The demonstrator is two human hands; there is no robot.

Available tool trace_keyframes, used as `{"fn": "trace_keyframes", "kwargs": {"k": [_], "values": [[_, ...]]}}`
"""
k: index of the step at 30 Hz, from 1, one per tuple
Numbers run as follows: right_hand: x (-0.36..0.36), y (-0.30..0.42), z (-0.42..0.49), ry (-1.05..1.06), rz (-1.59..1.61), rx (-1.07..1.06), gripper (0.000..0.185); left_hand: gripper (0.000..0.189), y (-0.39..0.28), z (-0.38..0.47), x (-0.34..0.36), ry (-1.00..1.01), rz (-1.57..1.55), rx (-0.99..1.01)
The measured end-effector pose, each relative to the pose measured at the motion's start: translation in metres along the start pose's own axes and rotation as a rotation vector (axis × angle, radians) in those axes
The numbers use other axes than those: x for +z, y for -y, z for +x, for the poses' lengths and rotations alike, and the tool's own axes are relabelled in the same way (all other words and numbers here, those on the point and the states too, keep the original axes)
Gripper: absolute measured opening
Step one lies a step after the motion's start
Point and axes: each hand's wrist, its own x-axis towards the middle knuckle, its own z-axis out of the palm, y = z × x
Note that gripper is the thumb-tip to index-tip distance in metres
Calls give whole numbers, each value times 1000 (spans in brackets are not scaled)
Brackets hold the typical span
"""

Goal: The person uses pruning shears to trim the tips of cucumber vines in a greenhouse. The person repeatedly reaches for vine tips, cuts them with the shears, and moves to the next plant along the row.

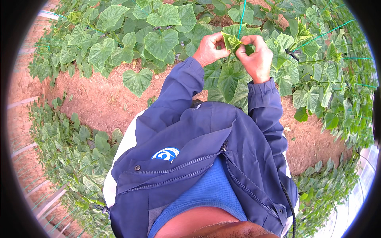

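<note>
At the top of a cucumber plant, a pale green shoot tip with small folded young leaves sits between my two hands. My left hand pinches it from the left, thumb and forefinger at the edge of a young leaf. From the right, my right hand holds it with bent thumb and forefinger; what lies within those fingertips is partly hidden. A green twine runs upward just behind the shoot tip. Broad cucumber leaves of the plant hang below my hands.
Cucumber leaves crowd the row to the left. At the right, a black clip sits by another slanting green twine. Bare reddish soil separates this row from the plants behind me. White sheeting lies at lower right.
</note>
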Motion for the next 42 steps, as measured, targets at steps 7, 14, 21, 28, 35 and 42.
{"fn": "trace_keyframes", "kwargs": {"k": [7,14,21,28,35,42], "values": [[-1,-31,-5,-138,262,480,18,35,1,-5,-2,-151,-256,1],[48,-62,-47,175,-125,-11,22,36,-5,-9,1,-157,-290,-15],[70,-72,-56,149,-146,9,17,44,-8,-10,7,-45,-348,-11],[66,-78,-55,126,72,169,34,46,-2,-8,7,8,-208,-53],[50,-95,-75,189,387,678,27,46,-1,-26,-41,-159,20,18],[16,-68,-107,293,505,745,13,26,-24,-39,-190,-545,186,-14]]}}
